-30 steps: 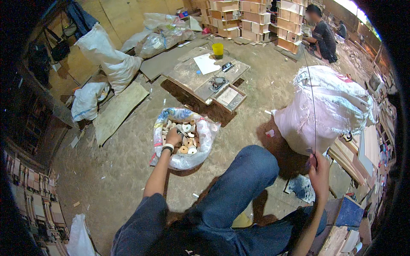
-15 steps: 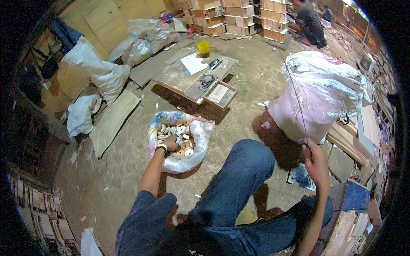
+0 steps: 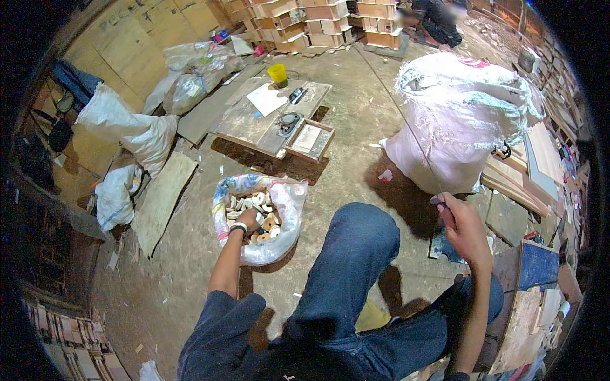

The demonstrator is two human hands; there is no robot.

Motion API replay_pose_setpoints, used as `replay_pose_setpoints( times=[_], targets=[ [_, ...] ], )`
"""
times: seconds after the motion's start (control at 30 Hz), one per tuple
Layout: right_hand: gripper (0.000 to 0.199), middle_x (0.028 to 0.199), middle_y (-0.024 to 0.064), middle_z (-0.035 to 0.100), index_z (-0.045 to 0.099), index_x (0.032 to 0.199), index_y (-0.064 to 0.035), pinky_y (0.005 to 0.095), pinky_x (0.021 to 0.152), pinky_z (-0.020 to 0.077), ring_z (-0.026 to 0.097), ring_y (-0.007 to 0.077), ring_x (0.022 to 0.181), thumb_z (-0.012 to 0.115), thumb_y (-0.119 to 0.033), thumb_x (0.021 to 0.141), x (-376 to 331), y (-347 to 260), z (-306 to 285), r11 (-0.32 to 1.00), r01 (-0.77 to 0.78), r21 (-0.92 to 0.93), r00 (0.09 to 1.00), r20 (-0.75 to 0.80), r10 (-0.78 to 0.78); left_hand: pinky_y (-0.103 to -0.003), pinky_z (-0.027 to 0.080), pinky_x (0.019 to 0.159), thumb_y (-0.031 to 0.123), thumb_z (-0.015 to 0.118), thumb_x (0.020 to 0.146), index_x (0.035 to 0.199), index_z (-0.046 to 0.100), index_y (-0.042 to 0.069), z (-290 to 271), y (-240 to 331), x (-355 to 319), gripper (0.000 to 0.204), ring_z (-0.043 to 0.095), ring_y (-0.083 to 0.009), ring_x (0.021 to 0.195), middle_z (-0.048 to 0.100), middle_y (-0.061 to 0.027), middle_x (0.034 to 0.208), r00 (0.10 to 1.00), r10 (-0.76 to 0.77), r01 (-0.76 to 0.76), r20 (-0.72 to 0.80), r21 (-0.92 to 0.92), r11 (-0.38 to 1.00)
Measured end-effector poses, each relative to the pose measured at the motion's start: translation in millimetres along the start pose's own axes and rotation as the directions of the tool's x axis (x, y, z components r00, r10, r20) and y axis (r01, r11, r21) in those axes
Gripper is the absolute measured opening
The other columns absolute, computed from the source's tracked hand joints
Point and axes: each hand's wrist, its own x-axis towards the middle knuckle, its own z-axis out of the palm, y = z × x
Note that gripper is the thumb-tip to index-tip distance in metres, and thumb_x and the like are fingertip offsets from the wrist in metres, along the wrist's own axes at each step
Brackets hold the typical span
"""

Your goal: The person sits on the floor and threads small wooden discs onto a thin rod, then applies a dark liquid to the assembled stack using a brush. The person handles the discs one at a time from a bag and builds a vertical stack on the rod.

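Note:
My left hand (image 3: 248,219), with a light band at the wrist, reaches down into an open plastic bag (image 3: 293,209) on the floor. Inside lie many small round discs with centre holes (image 3: 259,200), some pale, some brown. Its fingertips are hidden among the discs, so I cannot tell whether one is gripped. Off to the right, my right hand (image 3: 467,225) is closed on the near end of a long thin wire or rod (image 3: 406,117). That line slants up and away to the left, past the big white sack. No disc can be made out on it.
A low wooden table (image 3: 235,120) ahead bears a yellow cup (image 3: 277,75), paper and a shallow tray (image 3: 310,140). A bulging white sack (image 3: 464,127) stands at right. Stacked wooden boxes (image 3: 279,25) and a crouching person (image 3: 441,25) are at the back. Boards (image 3: 518,184) lie at right.
The whole view has shifted, so the floor items sit further left. My left hand remains in the bag. My right hand, still holding the thin line, is slightly higher in view.

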Motion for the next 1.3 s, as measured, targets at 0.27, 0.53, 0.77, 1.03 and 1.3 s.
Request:
replay_pose_setpoints(
  times=[0.27,0.53,0.77,1.03,1.3],
  targets=[
    [0.019,0.077,0.0212,0.060,0.063,0.110,-0.0024,0.0449,0.066,0.0460,0.061,0.0376,0.070,0.055,0.000,0.093,7,-2,5,0.991,0.043,0.125,0.998,0.041,-0.049,-0.045,0.055,0.086,0.031,0.087,0.066,0.103,0.071,0.001,-9,17,-59,0.050,0.069,-0.0393,0.093,0.072,-0.0220,0.098,0.927,-0.031,-0.053,-0.374,-0.213,0.975],
    [0.031,0.078,0.0205,0.059,0.063,0.124,-0.0067,0.0451,0.067,0.0460,0.059,0.0359,0.068,0.058,-0.003,0.094,18,-23,13,0.961,0.041,0.273,0.993,0.096,-0.069,-0.033,0.059,0.082,0.012,0.080,0.085,0.133,0.057,0.003,-49,37,-111,0.054,0.071,-0.0196,0.100,0.070,-0.0102,0.116,0.893,-0.291,-0.285,-0.344,-0.931,0.229],
    [0.062,0.084,0.0249,0.062,0.043,0.153,-0.0204,0.0446,0.067,0.0508,0.062,0.0399,0.068,0.055,-0.002,0.095,29,-22,38,0.913,0.134,0.384,0.981,0.076,-0.176,-0.039,0.048,0.110,0.019,0.061,0.101,0.147,0.050,0.009,-94,98,-120,0.047,0.060,-0.0241,0.127,0.059,-0.0092,0.143,0.901,-0.091,-0.409,-0.424,-0.762,-0.501],
    [0.082,0.078,0.0231,0.062,0.053,0.147,-0.0221,0.0439,0.063,0.0505,0.061,0.0385,0.064,0.058,0.011,0.072,36,-14,71,0.915,0.226,0.333,0.921,0.233,-0.312,-0.025,0.058,0.073,0.012,0.073,0.088,0.140,0.052,0.004,-188,176,-125,0.056,0.069,-0.0273,0.107,0.063,-0.0157,0.133,0.822,0.035,-0.510,-0.568,-0.763,-0.397],
    [0.082,0.068,0.0186,0.049,0.055,0.146,-0.0180,0.0330,0.059,0.0457,0.048,0.0269,0.055,0.054,0.016,0.071,36,-13,70,0.889,0.304,0.342,0.930,0.099,-0.355,-0.031,0.062,0.082,0.020,0.081,0.083,0.135,0.053,-0.004,-249,197,-139,0.064,0.070,-0.0290,0.111,0.067,-0.0158,0.125,0.712,0.205,-0.584,-0.672,-0.728,-0.360]
  ],
)
